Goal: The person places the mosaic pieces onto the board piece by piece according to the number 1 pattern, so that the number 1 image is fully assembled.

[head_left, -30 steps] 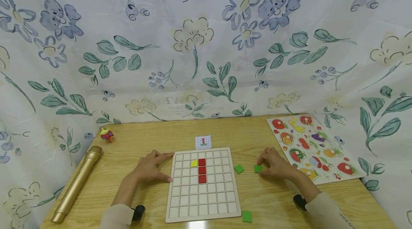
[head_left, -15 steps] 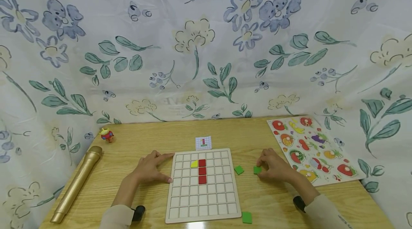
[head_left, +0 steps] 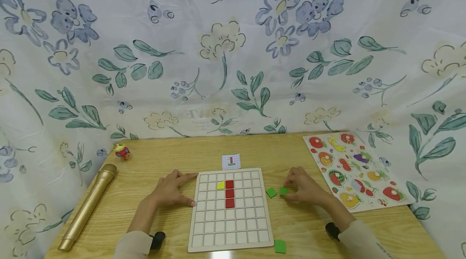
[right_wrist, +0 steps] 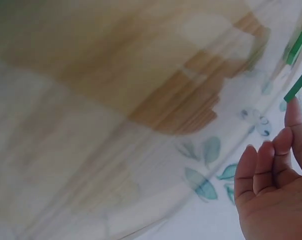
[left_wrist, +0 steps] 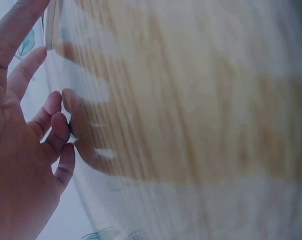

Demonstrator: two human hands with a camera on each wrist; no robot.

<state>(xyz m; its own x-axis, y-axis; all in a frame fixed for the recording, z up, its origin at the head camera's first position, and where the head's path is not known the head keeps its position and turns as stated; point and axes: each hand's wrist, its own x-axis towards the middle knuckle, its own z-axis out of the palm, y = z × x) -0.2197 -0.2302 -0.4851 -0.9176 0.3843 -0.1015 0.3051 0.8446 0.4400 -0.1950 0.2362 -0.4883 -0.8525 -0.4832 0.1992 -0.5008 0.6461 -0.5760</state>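
Note:
A light wooden grid board (head_left: 241, 225) lies on the table, with one yellow piece (head_left: 220, 185) and a column of red tiles (head_left: 229, 193) set in its upper cells. My left hand (head_left: 171, 191) steadies the board's left edge, index finger and thumb spread apart along it; its palm and fingers also show in the left wrist view. To the right of the board, my right hand (head_left: 305, 187) pinches a green tile (right_wrist: 297, 87) between thumb and index finger, above the table. Another green tile (head_left: 271, 192) lies beside the board's right edge, a further green tile (head_left: 280, 246) by its lower right corner.
Behind the board lies a small pattern card (head_left: 231, 161). A fruit picture board (head_left: 358, 170) occupies the right side. On the left are a golden microphone (head_left: 87, 208) and a small toy figure (head_left: 121, 151). A floral curtain (head_left: 225, 89) hangs behind the table.
My right hand has moved left with the pinched green tile, closer to the tile beside the board. My left hand has stayed at the board's edge.

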